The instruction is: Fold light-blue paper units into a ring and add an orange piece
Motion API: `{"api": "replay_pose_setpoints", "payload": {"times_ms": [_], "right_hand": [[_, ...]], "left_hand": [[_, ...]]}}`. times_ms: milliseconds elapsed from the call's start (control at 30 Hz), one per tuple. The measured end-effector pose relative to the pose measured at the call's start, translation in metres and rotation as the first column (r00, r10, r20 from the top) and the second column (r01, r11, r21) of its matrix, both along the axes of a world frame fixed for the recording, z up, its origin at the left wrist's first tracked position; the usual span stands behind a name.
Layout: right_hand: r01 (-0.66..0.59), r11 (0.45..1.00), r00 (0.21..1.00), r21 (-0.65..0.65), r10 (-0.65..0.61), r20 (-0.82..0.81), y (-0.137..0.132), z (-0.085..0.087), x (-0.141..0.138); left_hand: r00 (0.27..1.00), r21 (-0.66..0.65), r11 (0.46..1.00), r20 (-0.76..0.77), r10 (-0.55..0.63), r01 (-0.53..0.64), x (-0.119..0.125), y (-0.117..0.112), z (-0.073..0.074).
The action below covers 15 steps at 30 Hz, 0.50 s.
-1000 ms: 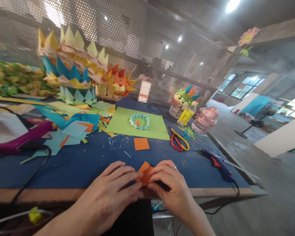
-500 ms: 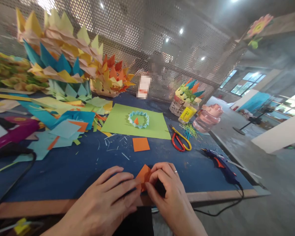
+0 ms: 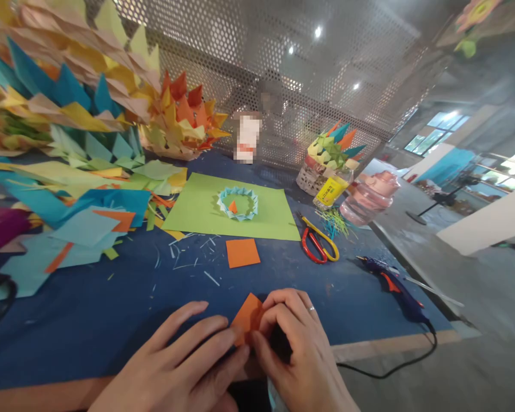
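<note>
Between my two hands, near the front edge of the table, is a small piece of orange paper [image 3: 248, 316] with a pointed top corner. My left hand [image 3: 184, 355] pinches its left side between thumb and fingertips. On the right side, my right hand [image 3: 294, 335] grips it with thumb and bent fingers, which hide part of the paper. Beyond them lies a flat orange paper square [image 3: 243, 253]. Farther back, a light blue folded-paper ring [image 3: 252, 200] with a small orange paper cone [image 3: 233, 206] inside rests on a green sheet [image 3: 193, 212].
Scissors [image 3: 320, 240] and a hot glue gun [image 3: 392, 286] lie to the right, its cord over the edge. A pink water bottle [image 3: 371, 197] and a yellow-labelled bottle [image 3: 329, 191] stand behind. Paper scraps [image 3: 86, 229] and folded-paper crowns [image 3: 81, 91] fill the left.
The view has shifted a little, so the items on the left sit farther left. Both hands still hold the orange paper, now tilted slightly differently.
</note>
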State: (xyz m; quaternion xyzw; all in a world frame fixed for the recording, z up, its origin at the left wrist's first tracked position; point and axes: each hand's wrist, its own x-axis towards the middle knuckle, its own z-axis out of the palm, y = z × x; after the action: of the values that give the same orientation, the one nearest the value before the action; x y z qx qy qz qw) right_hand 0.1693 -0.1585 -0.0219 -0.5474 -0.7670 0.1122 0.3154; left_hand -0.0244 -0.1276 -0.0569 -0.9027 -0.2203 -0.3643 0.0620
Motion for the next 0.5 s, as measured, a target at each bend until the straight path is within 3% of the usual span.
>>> {"api": "replay_pose_setpoints", "payload": {"times_ms": [333, 500], "right_hand": [[-0.043, 0.998, 0.999, -0.048, 0.043, 0.002, 0.0005, 0.0024, 0.0051], [-0.055, 0.997, 0.998, -0.056, 0.055, -0.016, -0.0016, 0.0028, 0.0055]], "left_hand": [[0.999, -0.086, 0.996, 0.041, -0.001, 0.004, 0.0037, 0.0023, -0.0086], [0.996, -0.112, 0.993, 0.077, -0.034, 0.043, 0.0021, 0.0039, -0.0061]]}}
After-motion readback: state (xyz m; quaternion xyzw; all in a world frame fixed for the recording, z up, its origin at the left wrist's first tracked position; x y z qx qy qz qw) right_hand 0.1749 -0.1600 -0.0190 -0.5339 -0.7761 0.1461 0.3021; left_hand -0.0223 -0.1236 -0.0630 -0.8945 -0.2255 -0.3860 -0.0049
